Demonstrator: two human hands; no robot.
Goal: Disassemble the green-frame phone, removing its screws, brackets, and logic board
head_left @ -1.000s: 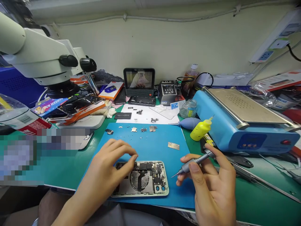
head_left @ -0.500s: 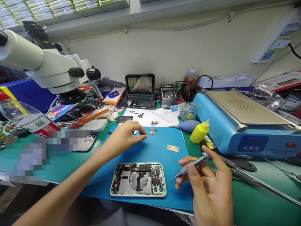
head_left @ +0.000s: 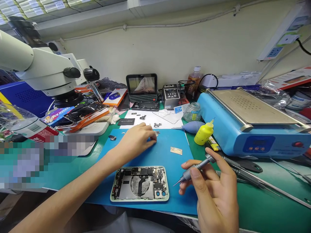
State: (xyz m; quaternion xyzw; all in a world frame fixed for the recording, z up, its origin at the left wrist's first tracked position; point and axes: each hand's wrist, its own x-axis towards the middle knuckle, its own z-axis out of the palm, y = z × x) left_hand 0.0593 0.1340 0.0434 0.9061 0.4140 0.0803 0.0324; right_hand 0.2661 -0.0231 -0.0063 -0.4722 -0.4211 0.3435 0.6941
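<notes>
Pinching a grey screwdriver [head_left: 188,174] between thumb and fingers, the right grip [head_left: 213,187] sets the tool on a slant. The index finger bears on the end cap; the thin tip points down and to the left, near the phone. The left grip [head_left: 138,137] is partly curled, back of the hand upward, over the far part of the blue mat [head_left: 160,160]. Its thumb and index finger stand close to each other, beside a small metal part [head_left: 157,133] — whether they pinch anything cannot be told.

The phone [head_left: 139,184] lies flat on the near part of the mat, inner parts exposed, its two lenses at the lower right. A metal strip [head_left: 176,150] lies to the right of the left grip.

Beyond the mat, white paper [head_left: 175,124] carries more loose parts and a black battery [head_left: 126,121]. On the green surface [head_left: 257,207] to the right: a yellow bottle [head_left: 202,134], tweezers [head_left: 252,183] and a blue machine [head_left: 233,137]. A microscope [head_left: 52,66] overhangs the left side — a pale wall [head_left: 170,48] closes the rear.
</notes>
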